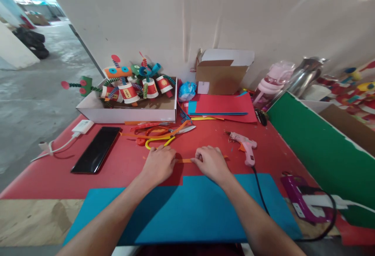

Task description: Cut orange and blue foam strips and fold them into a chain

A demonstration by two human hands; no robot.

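Observation:
An orange paper strip [184,161] runs between my two hands, low over the red table cover. My left hand [160,163] is closed with its fingertips pinching the strip's left part. On the other side, my right hand [211,163] pinches it between thumb and curled fingers, and a short orange end shows past that hand. Just beyond my left hand lie scissors with yellow handles [149,143] and a second, longer orange strip [137,135]. A pink glue gun [247,146] rests to the right of my right hand, its black cord trailing toward me.
A blue sheet [187,213] covers the near edge. A black phone [96,150] and white charger [83,127] lie left. Behind stand a white box [129,115] of paper-cup figures, red paper [225,104] and a cardboard box [221,78]. A green panel [316,162] bounds the right.

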